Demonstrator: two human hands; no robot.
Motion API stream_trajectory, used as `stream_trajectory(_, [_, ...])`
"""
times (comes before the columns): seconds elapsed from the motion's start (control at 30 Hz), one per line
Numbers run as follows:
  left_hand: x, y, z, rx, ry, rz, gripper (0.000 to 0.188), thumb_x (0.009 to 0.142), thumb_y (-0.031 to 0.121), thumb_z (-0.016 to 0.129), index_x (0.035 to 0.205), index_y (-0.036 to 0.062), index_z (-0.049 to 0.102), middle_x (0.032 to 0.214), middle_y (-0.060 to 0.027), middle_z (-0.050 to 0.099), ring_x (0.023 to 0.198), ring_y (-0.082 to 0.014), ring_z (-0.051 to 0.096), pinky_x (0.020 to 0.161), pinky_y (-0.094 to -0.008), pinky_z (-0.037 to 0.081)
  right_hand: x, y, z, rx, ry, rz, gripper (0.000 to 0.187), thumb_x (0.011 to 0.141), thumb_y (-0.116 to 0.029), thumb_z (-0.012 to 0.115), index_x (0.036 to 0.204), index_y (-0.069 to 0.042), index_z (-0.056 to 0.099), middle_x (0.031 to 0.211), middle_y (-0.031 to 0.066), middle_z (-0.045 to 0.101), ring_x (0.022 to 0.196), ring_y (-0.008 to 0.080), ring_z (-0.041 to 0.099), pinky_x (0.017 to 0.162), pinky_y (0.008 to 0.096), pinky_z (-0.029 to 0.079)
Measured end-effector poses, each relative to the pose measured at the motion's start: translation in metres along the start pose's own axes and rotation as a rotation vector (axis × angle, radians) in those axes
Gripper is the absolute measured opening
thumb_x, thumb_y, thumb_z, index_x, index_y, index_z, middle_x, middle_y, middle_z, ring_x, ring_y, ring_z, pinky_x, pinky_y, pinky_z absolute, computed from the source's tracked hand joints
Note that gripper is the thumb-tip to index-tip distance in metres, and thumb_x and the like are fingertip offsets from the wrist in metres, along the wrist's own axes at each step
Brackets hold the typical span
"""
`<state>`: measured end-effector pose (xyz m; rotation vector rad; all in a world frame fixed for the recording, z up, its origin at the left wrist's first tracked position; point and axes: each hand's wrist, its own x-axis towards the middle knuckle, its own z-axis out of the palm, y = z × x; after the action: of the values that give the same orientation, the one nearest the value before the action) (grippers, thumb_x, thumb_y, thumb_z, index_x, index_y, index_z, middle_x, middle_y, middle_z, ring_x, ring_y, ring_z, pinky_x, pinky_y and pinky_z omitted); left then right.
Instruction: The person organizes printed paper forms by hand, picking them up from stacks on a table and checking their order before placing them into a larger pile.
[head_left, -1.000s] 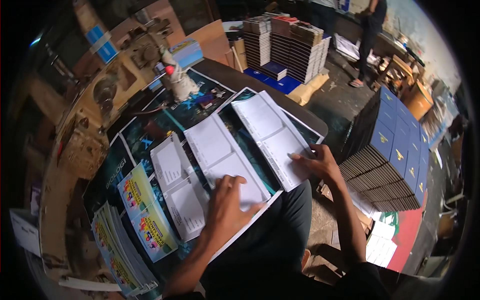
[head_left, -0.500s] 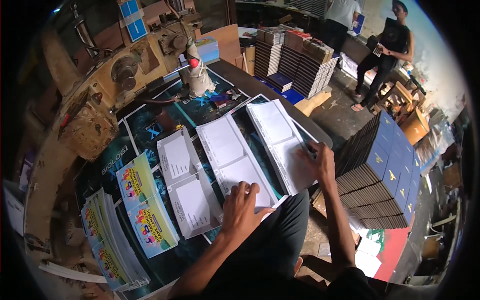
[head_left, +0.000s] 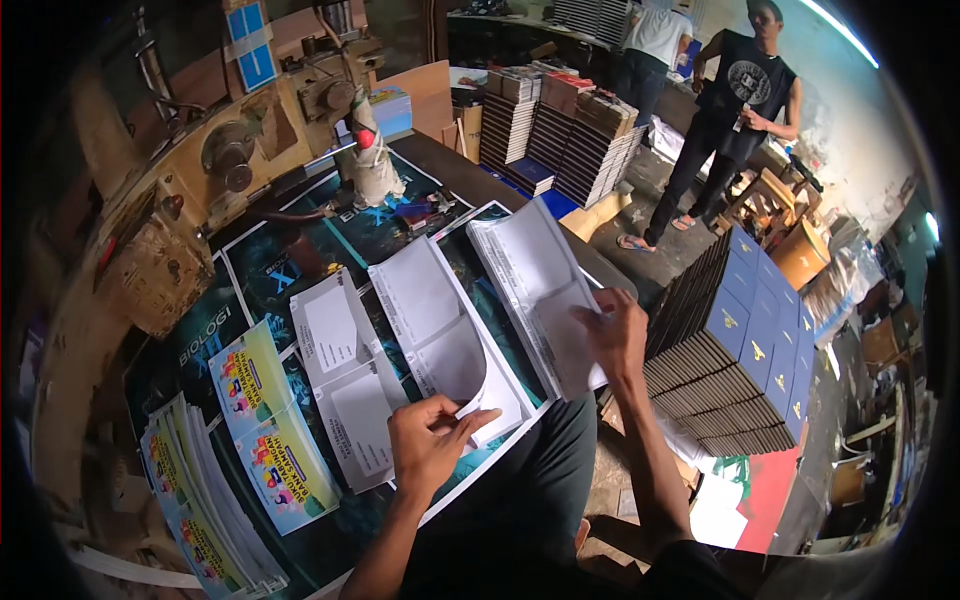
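Observation:
My left hand (head_left: 428, 440) pinches the near right corner of the top sheet on the middle paper stack (head_left: 415, 290), and that corner curls up off the sheets below. My right hand (head_left: 617, 335) has its thumb and fingers closed on the right edge of a sheet on the right paper stack (head_left: 525, 250); this sheet bows upward. To the left lies another stack of white printed sheets (head_left: 330, 320). Farther left are yellow-and-blue printed covers (head_left: 275, 440), then a fanned pile of similar covers (head_left: 185, 500) at the table's left side.
A machine with a wrapped post (head_left: 375, 175) stands at the table's far side. Right of the table rises a tall stack of dark blue books (head_left: 740, 340). More book stacks (head_left: 570, 130) stand behind. Two people are beyond, the nearer one a standing person (head_left: 745, 90) in black.
My left hand has gone from lying on the middle stack to lifting its sheet corner. My right hand now raises a sheet's edge. The person in black has come nearer; the view has shifted.

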<state>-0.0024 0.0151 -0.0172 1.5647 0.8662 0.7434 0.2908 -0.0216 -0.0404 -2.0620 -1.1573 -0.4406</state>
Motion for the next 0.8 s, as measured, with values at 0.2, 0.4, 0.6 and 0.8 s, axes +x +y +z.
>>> stream_trajectory(0.2, [-0.017,0.001,-0.012,-0.120,0.199,0.007,0.024,0.095,0.013,0.071,0.101,-0.0037,0.055,0.083,-0.0110,0.068,0.076,-0.0079,0.063,0.062,-0.0226,0.050,0.026,-0.011,-0.043,0.629,-0.270,0.348,0.026,0.084,-0.013,0.079,0.097,0.006,0.067,0.076,0.0091,0.069,0.069,0.0102,0.060,0.059,0.0260,0.044])
stream_trajectory(0.4, [-0.023,-0.013,-0.018,-0.153,0.191,-0.015,0.027,0.099,0.018,0.066,0.112,-0.0021,0.055,0.087,-0.0118,0.069,0.071,-0.0094,0.062,0.061,-0.0228,0.049,0.024,-0.022,-0.052,0.743,-0.177,0.298,0.018,0.089,-0.009,0.075,0.096,0.005,0.068,0.075,0.0003,0.064,0.065,0.0039,0.051,0.057,0.0231,0.038])
stream_trajectory(0.6, [-0.023,0.010,-0.014,0.050,0.273,0.350,0.053,0.086,0.015,0.078,0.126,-0.0081,0.052,0.117,-0.0214,0.065,0.112,-0.0263,0.065,0.093,-0.0361,0.054,0.023,-0.081,-0.098,0.860,-0.167,0.389,0.021,0.087,-0.014,0.080,0.091,0.003,0.070,0.080,0.0032,0.071,0.074,0.0066,0.064,0.070,0.0203,0.050])
stream_trajectory(0.8, [0.008,0.054,0.018,-0.706,0.390,0.009,0.060,0.092,0.019,0.076,0.139,-0.0006,0.044,0.127,-0.0174,0.060,0.116,-0.0244,0.057,0.104,-0.0354,0.043,-0.019,-0.129,-0.131,1.250,-0.552,0.344,0.015,0.080,0.000,0.082,0.093,0.004,0.077,0.086,0.0109,0.075,0.076,0.0126,0.068,0.071,0.0257,0.054])
